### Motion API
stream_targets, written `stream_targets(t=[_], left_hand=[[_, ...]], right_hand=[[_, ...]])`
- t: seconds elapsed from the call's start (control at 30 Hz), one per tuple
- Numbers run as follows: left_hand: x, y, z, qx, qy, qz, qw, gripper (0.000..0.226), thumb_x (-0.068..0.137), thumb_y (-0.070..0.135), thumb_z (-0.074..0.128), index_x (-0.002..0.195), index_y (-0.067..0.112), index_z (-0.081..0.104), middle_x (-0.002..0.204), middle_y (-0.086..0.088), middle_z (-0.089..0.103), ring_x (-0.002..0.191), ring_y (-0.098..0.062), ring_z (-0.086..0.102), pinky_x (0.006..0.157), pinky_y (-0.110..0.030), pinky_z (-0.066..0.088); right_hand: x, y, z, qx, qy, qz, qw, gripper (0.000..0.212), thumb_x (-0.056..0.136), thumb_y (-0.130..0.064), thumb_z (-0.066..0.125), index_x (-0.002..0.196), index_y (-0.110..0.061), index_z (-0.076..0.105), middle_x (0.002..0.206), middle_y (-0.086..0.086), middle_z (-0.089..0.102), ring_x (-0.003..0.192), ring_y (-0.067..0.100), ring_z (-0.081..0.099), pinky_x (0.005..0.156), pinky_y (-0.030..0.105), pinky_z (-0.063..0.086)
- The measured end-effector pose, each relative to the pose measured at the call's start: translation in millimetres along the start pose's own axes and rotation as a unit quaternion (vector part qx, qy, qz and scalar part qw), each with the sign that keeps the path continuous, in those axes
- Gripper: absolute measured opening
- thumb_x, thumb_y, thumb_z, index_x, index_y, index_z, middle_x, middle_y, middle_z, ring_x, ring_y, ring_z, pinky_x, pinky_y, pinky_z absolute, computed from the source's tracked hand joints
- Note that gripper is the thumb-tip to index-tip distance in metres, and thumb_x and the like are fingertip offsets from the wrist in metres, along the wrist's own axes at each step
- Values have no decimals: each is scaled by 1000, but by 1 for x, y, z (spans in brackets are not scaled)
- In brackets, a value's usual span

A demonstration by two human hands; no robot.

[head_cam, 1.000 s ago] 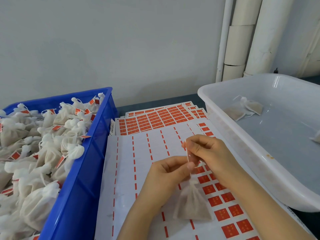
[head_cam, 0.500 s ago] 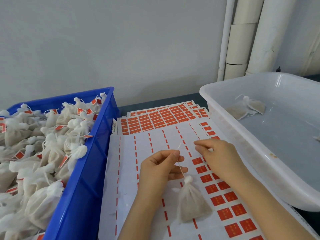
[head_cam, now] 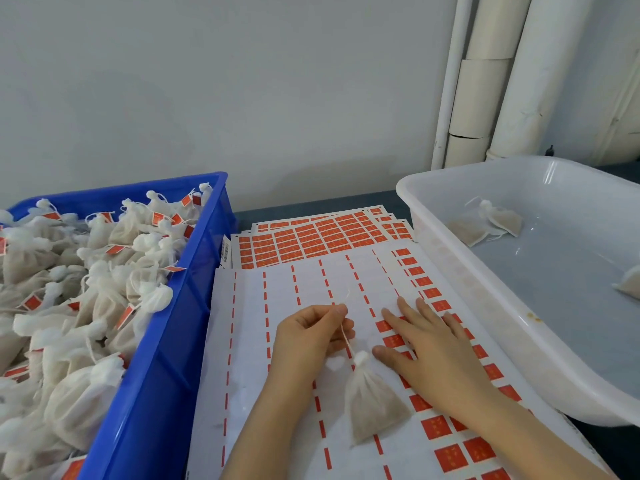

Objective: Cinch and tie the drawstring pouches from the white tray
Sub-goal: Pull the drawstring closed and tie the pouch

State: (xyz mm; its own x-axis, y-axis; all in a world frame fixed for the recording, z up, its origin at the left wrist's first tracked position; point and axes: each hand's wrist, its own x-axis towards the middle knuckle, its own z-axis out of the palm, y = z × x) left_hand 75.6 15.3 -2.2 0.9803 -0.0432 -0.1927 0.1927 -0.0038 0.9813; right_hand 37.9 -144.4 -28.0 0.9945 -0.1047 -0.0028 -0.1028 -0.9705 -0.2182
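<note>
Now the white tray sits on the right. On the sticker sheet the right hand lies flat and open beside the pouch. The left hand pinches its string. The neck looks pulled tight, so I think a knot comes next, and that needs both hands.

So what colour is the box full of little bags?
The box is bright blue, clear in the head view.
</note>
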Motion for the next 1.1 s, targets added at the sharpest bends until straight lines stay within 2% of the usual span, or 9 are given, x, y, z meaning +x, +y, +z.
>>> stream_targets(t=[0.13,0.27,0.33,0.47,0.53,0.8,0.93,1.1], left_hand=[[5,4,2,33,6,-10,999,12,88,24,63,81,18,71,75,0,73,75,-16,70,74,-25,57],[11,8,9,61,33,-5,998,16,90,27,61,76,22,67,74,3,72,72,-13,68,59,-15,50],[14,8,14,59,57,5,997,17,91,28,60,75,25,66,74,5,70,72,-12,67,56,-14,47],[13,0,21,42,80,51,995,17,91,29,59,76,27,67,69,10,70,69,-10,66,55,-11,46],[11,-8,20,43,77,87,992,15,91,29,59,80,26,69,70,13,70,70,-3,66,51,-7,46],[12,-16,24,67,63,128,988,12,89,29,60,79,28,68,73,18,69,74,3,65,58,-4,49],[14,-18,24,62,66,129,987,13,89,29,60,79,28,67,72,18,69,74,4,64,58,-4,49],[13,-18,25,63,62,132,987,12,89,29,60,79,28,67,72,19,68,74,4,63,59,-3,48]], right_hand=[[7,-5,2,-1,4,1,1000,83,68,-78,6,144,-44,8,155,-14,2,144,14,-1,113,40,-4],[15,-9,1,-3,18,-6,1000,77,75,-77,15,143,-43,18,154,-11,14,143,16,10,114,42,5],[18,-11,1,-5,34,-8,999,73,77,-76,20,142,-42,23,153,-11,21,141,16,17,114,41,9],[16,-13,3,24,70,-4,997,71,77,-74,17,140,-44,27,150,-14,27,139,13,22,114,37,11],[16,-11,4,51,82,-2,995,69,77,-71,14,139,-45,30,148,-16,31,137,11,25,113,34,12],[24,-11,5,73,102,10,992,47,87,-61,37,129,-43,48,141,-16,42,132,11,31,110,32,20],[23,-14,6,101,133,11,986,41,87,-55,45,122,-39,57,131,-19,53,124,8,39,103,29,28],[22,-15,6,118,148,20,982,37,86,-52,49,119,-37,60,124,-17,58,115,7,42,94,24,29]])
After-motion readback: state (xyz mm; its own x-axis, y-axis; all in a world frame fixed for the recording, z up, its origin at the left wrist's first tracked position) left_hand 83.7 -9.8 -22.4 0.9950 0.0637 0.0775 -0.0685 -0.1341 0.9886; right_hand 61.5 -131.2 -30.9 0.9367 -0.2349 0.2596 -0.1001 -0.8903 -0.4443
